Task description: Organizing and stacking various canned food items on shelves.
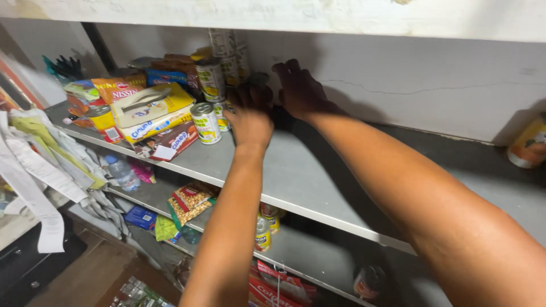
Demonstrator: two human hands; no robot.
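- Cans [206,122] are grouped at the grey shelf's [318,182] back left, beside boxes [151,111].
- Left hand [248,116] is curled among them; its grip cannot be told.
- Right hand [300,88] is spread open against the rear wall [432,74], holding nothing.

the left hand [249,116] covers whatever it grips, so the object can't be told; the right hand [300,90] hides the wall corner behind it; an orange container [528,143] (far right) is cut by the edge; a dark jar [369,282] below is blurred.
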